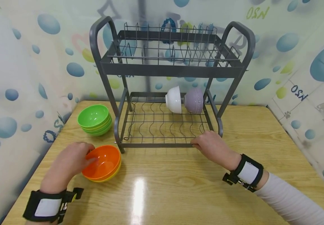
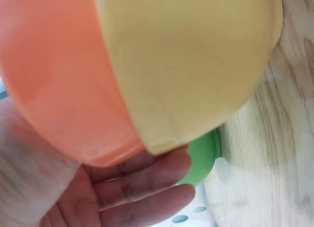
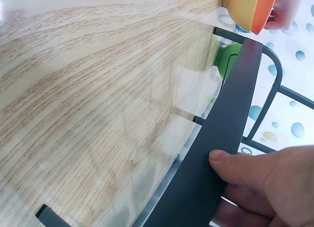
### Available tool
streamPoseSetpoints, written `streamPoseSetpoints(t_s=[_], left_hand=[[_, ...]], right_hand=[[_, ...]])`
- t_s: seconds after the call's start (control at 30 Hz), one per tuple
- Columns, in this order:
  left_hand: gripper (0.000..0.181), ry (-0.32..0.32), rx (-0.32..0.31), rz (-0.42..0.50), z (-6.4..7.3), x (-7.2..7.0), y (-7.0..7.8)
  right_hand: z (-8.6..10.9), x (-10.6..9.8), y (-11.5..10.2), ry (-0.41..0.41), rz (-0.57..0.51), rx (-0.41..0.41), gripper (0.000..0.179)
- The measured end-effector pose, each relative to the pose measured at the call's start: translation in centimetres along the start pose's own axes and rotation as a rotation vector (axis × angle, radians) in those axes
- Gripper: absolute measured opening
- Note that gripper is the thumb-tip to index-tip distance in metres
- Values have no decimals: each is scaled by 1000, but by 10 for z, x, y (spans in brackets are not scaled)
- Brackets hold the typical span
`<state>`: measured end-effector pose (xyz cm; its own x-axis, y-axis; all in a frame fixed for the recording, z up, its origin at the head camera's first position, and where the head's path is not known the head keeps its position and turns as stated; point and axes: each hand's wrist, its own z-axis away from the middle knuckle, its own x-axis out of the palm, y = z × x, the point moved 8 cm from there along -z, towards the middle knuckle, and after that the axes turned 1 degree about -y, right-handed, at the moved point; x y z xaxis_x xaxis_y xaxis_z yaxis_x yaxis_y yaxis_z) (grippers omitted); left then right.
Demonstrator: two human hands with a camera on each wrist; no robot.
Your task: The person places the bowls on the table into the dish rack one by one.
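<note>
My left hand (image 1: 70, 161) pinches the left rim of an orange bowl (image 1: 107, 161), thumb inside and fingers outside. That bowl sits nested in a yellow bowl (image 2: 191, 65) on the table. With thumb in front and fingers behind, my right hand (image 1: 213, 146) grips the lower front bar (image 3: 211, 133) of a grey two-tier dish rack (image 1: 173, 71), near its right end. On the rack's lower tier, a white bowl (image 1: 174, 100) and a purple bowl (image 1: 194, 100) stand on their sides at the back right.
A stack of green bowls (image 1: 94, 116) stands left of the rack, behind the orange bowl. The rack's upper tier has wire dividers and tall curved side handles (image 1: 244, 34). A patterned wall covering (image 1: 74, 69) borders the wooden table (image 1: 178, 187) at the back and sides.
</note>
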<state>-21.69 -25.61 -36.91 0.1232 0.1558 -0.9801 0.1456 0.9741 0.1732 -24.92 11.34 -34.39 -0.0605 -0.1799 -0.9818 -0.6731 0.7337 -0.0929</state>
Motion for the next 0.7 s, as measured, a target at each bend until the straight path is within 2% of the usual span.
streamPoseSetpoints(t_s=[0.2,0.4,0.7], left_hand=[[15,16,16,11,-1,0,1],[16,81,51,-25,1,-7,4],[13,130,34,-18,3,-19,5]], right_hand=[[-1,0,-1,6,-7,-10,6],[-2,1,0,1,-12,-11,6],[-2,0,0,-3,-14,-17,6]])
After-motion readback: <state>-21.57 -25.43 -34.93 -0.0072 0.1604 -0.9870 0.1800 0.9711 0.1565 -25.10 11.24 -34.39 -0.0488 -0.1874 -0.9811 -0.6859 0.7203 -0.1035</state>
